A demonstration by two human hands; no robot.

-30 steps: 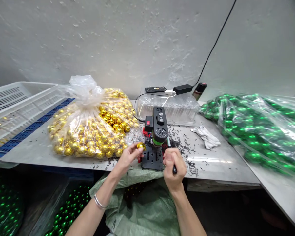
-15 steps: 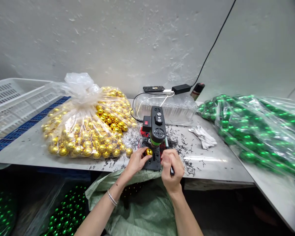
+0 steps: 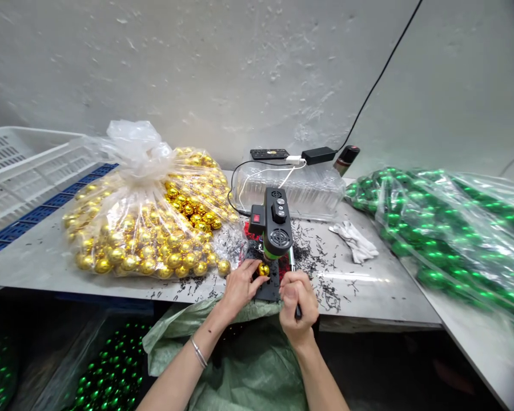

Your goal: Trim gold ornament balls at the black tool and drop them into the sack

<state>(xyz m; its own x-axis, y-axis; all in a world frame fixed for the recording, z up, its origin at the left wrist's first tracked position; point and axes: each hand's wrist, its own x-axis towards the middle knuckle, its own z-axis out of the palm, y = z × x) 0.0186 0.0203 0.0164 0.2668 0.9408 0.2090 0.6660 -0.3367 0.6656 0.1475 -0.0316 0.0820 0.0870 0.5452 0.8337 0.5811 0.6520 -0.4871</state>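
Observation:
Between the thumb and fingers of my left hand (image 3: 240, 285) is a shiny gold ball (image 3: 264, 269), held beneath the head of a small black press-like machine (image 3: 277, 222). The machine has a red switch on its left side and stands on a black base plate (image 3: 269, 292). My right hand (image 3: 298, 305) is closed in a fist around a lever handle (image 3: 298, 313) with a metal shaft that runs up to the machine's right side. Short black scraps (image 3: 302, 251) lie scattered around the base.
A clear bag of gold balls (image 3: 132, 240) lies on the left, a bag of green balls (image 3: 445, 228) on the right. White gloves (image 3: 354, 242), a clear plastic box (image 3: 312, 191) and a white crate (image 3: 34, 171) surround the machine. An open green sack (image 3: 248, 365) hangs below the table edge.
The view has shifted slightly. My left hand and the gold ball now sit a little further under the machine head. My right hand still grips the lever, slightly lower.

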